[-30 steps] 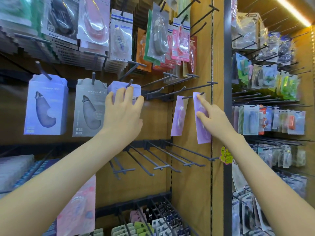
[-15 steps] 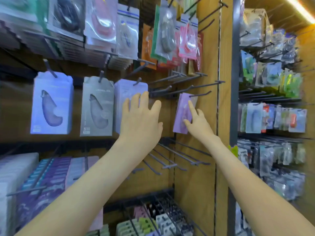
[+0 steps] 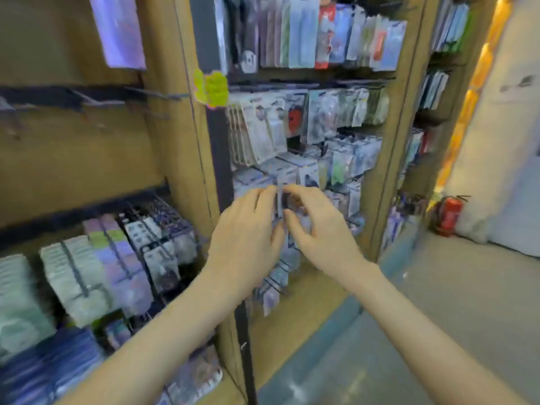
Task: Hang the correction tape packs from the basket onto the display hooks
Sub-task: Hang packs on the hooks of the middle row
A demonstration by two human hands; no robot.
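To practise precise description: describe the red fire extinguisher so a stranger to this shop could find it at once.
Past the right end of the wooden shelf unit of hanging packs, the grey floor meets a pale wall. The fire extinguisher stands on the floor by that wall. It alone is a red cylinder with black fittings on top.

One head cam, wide-angle, faces fwd & down, near display racks (image 3: 390, 135), floor (image 3: 438, 302) at right.

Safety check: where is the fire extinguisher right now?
In the head view, the red fire extinguisher stands on the floor at far right, between the shelving unit and the white wall.
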